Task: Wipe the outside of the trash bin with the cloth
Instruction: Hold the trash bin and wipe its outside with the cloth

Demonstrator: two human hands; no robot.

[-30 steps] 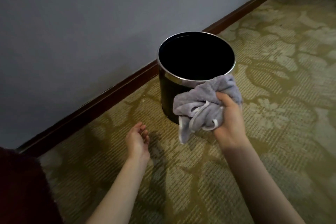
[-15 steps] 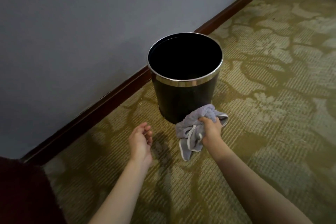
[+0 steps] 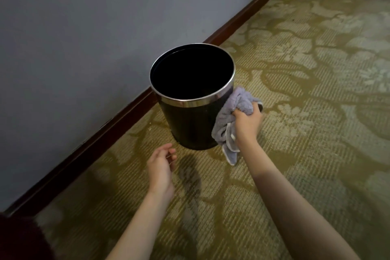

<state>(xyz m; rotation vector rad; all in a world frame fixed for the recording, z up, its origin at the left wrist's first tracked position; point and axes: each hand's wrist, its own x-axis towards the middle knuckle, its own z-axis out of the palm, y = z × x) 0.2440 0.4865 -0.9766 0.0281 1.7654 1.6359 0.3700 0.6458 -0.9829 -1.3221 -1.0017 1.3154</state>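
Two surfaces: the grey wall [image 3: 73, 27] and the patterned carpet [image 3: 306, 69] are meeting at a dark skirting board [image 3: 118, 120]; nothing on either is threatening the work.
Trash bin: the black trash bin [image 3: 190, 124] with its shiny rim is standing upright on the carpet near the skirting board, unsupported on every side but the one where the cloth is touching. A hard sideways push there could be sliding it or tipping it toward the wall, since it looks light and empty.
Cloth: the lilac cloth [image 3: 229, 118] is lying bunched against the bin's right side, from just under the rim down to the base, a loose corner hanging onto the carpet. That tail could be dragging floor dust back onto the wall of the bin.
Right hand: the right hand [image 3: 248, 121] is gripping the bunched cloth, fingers curled round it, pressing it to the bin. So tight a wad is probably covering little surface per stroke, risking missed strips.
Left hand: the left hand [image 3: 161, 164] is hovering above the carpet, fingers loosely curled, holding nothing and apart from the bin; not bracing the bin is the likeliest cause of a wobble.
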